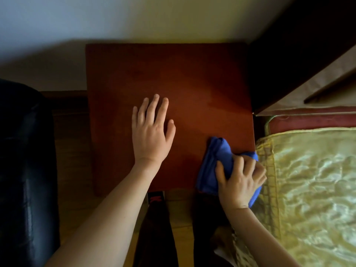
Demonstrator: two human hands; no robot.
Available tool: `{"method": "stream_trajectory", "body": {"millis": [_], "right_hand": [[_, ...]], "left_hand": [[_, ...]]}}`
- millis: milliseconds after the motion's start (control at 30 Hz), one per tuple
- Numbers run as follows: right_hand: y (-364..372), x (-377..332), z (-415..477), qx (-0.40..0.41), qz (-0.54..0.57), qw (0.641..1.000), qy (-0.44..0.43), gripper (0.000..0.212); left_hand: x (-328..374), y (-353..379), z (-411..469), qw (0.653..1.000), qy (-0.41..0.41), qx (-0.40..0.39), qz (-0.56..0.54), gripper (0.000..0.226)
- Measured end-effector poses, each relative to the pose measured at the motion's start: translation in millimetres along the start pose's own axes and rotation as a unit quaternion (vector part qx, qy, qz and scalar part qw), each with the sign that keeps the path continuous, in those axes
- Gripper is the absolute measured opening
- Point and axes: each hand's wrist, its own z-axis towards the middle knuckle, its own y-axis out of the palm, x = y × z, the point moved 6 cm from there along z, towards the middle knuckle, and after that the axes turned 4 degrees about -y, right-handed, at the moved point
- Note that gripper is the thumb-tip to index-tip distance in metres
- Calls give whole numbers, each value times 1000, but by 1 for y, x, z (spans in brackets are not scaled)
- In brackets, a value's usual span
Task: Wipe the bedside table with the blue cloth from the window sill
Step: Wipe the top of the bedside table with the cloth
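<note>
- One reddish-brown wooden bedside table (134, 74): tabletop bare, against the wall.
- Left hand (152, 130): fingers spread, palm flat near the tabletop's centre, holding nothing.
- Right hand (240, 180): fingers curled, gripping the bunched blue cloth (213, 166) at the tabletop's near right corner.
- Risk: cloth overhangs that corner beside the gold satin bedspread (308, 180); a stroke rightward could snag it or push dust onto the bed.

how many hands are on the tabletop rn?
2. Left hand lies flat, fingers spread, near the middle of the bedside table. Right hand presses the blue cloth at the near right corner.
</note>
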Motion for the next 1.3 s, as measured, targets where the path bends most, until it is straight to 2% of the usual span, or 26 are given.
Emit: {"method": "stream_trajectory", "body": {"millis": [67, 133, 300, 433, 500, 567, 667, 767, 833, 933, 1067, 1200, 1300], "right_hand": [[5, -30, 3, -8, 13, 994, -105, 35], [8, -45, 17, -7, 28, 986, -164, 34], [14, -56, 80, 7, 13, 992, -123, 37], [30, -78, 179, -14, -3, 995, -95, 46], [36, -84, 201, -33, -4, 996, -83, 50], [34, -80, 180, -43, 2, 995, -87, 49], [16, -54, 93, -43, 10, 995, -90, 42], [4, -35, 14, -40, 16, 990, -135, 37], [4, -32, 7, -36, 19, 986, -159, 36], [12, -44, 57, -32, 9, 989, -142, 39], [29, -79, 168, -21, 10, 993, -116, 47], [48, -111, 242, -58, 16, 983, -175, 51], [45, -88, 257, -47, 28, 979, -195, 51]], "left_hand": [[0, 0, 0, 1000, 0, 2, 0, 54], [0, -1, 0, 1000, -1, 2, 4, 54], [1, -1, -2, 1000, -2, 1, -2, 53], [0, -1, 1, 1000, -10, -5, 6, 53], [1, -2, 1, 1000, -6, -3, 10, 52], [0, -2, 1, 1000, -6, -7, 8, 52], [0, -3, -1, 1000, -1, -12, -3, 52], [-1, -2, -1, 1000, -4, -17, -2, 53], [-1, -1, -1, 1000, -3, -13, -1, 53], [-1, 0, -2, 1000, 0, -3, -3, 53], [-2, 2, -1, 1000, -5, -2, -2, 53], [-1, 1, 0, 1000, -4, -2, 6, 53], [-2, 0, 0, 1000, -4, -5, 11, 53]]}}
